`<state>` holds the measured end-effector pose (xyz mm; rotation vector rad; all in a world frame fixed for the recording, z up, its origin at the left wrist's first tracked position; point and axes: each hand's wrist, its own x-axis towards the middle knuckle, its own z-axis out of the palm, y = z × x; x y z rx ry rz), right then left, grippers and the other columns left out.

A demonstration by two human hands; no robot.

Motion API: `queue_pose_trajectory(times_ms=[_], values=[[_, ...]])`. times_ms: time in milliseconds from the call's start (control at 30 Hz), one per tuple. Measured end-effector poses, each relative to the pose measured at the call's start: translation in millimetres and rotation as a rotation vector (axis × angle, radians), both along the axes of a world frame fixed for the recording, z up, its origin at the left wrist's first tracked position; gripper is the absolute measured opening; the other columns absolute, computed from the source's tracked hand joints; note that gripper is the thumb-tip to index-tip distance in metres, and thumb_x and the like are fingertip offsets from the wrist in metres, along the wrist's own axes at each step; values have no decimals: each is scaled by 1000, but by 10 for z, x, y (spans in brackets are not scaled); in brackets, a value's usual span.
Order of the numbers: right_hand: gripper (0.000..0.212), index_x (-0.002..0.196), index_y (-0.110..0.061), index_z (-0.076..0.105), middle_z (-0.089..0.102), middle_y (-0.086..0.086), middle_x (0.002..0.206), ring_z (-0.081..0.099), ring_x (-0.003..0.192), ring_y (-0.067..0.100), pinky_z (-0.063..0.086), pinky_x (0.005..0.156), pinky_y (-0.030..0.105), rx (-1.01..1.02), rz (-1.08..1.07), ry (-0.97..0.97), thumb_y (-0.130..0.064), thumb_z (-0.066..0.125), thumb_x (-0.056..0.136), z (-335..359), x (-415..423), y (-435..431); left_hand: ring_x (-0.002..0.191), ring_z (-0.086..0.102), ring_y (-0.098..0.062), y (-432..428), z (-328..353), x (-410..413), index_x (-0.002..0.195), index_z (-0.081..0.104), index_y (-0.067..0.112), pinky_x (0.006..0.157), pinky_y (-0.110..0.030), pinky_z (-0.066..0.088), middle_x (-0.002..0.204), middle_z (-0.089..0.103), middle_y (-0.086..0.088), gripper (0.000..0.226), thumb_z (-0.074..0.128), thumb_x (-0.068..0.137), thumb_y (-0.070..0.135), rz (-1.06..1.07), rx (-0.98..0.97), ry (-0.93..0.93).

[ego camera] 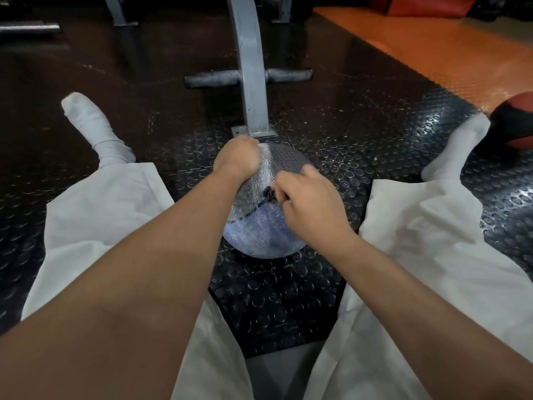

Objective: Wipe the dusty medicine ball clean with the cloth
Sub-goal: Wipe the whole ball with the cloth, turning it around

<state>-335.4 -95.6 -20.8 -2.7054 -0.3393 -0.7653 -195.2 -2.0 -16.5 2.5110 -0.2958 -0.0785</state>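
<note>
A grey and pale-blue textured medicine ball point(259, 232) sits on the studded black floor between my spread legs, its lower part mottled with dust. My left hand point(236, 158) curls over the ball's upper left side and grips it. My right hand point(310, 202) presses on the ball's right side with its fingers closed. A small dark bunch of cloth point(269, 195) pokes out from under those fingers, near the ball's seam. The rest of the cloth is hidden by my hand.
A grey metal machine post point(252, 82) with two dark foam handles stands bolted to the floor just behind the ball. A red and black ball point(516, 122) lies at the far right by my right foot. Orange flooring point(432, 44) runs along the back right.
</note>
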Motion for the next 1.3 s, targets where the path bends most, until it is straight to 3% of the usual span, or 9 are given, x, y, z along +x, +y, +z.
queue_pose_trajectory(times_ms=[67, 267, 433, 567, 633, 867, 1033, 1200, 1300], values=[[24, 72, -12, 53, 23, -16, 58, 40, 67, 23, 25, 54, 30, 19, -81, 17, 12, 53, 68, 81, 126, -9, 125, 50, -34, -8, 3, -7, 132, 55, -3, 106, -41, 39, 139, 51, -19, 44, 31, 94, -8, -11, 15, 12], [26, 83, -22, 49, 37, -8, 65, 37, 85, 18, 29, 64, 32, 103, -241, 179, 4, 45, 82, 321, 502, -15, 119, 55, -33, -43, -63, -69, 129, 55, -3, 99, -43, 46, 133, 55, -18, 38, 39, 95, -1, 33, -35, -17], [23, 76, -12, 56, 24, -15, 60, 35, 69, 21, 27, 55, 32, 87, -163, 10, 10, 51, 74, 111, 166, 84, 116, 56, -28, -9, -55, -85, 125, 62, 12, 97, -35, 43, 131, 59, -9, 38, 33, 99, 10, 104, -266, 73], [19, 66, -13, 49, 45, -6, 55, 34, 62, 19, 23, 52, 27, -11, -73, -62, 4, 43, 65, -104, -107, 102, 98, 57, -23, 26, -25, -164, 121, 63, 19, 79, -31, 41, 126, 62, -5, 41, 28, 100, 15, 43, -272, 58], [23, 67, -14, 50, 42, -7, 55, 33, 63, 19, 23, 52, 28, 11, -87, -45, 8, 47, 62, -55, -70, 74, 96, 53, -17, 38, -23, -202, 121, 63, 20, 79, -28, 38, 126, 61, -3, 41, 28, 100, 15, 18, -262, 48], [24, 83, -20, 51, 32, -11, 62, 35, 81, 20, 29, 66, 32, 155, -303, 136, 4, 47, 82, 293, 337, -1, 78, 52, -18, 20, -98, -348, 101, 59, 31, 64, -31, 32, 94, 59, 3, 30, 33, 95, 17, 68, -321, 1], [21, 69, -13, 56, 29, -15, 56, 47, 68, 27, 37, 52, 34, 132, -183, -60, 7, 50, 71, 39, -9, 158, 83, 55, -19, 44, -75, -259, 100, 61, 29, 69, -29, 37, 101, 62, 4, 31, 33, 98, 16, 88, -334, 28], [15, 63, -13, 52, 58, -3, 61, 46, 60, 25, 28, 52, 27, -13, -65, -85, -7, 40, 68, -283, -308, 162, 67, 52, -17, 29, -84, -229, 104, 62, 26, 60, -30, 33, 97, 65, -3, 32, 32, 99, 16, 74, -322, 54], [16, 66, -13, 52, 52, -4, 58, 46, 62, 25, 35, 50, 31, 90, -92, -77, 0, 44, 68, -130, -238, 117, 85, 57, -22, 23, -90, -269, 113, 64, 24, 69, -28, 34, 112, 67, -2, 36, 33, 97, 15, 83, -340, 46]])
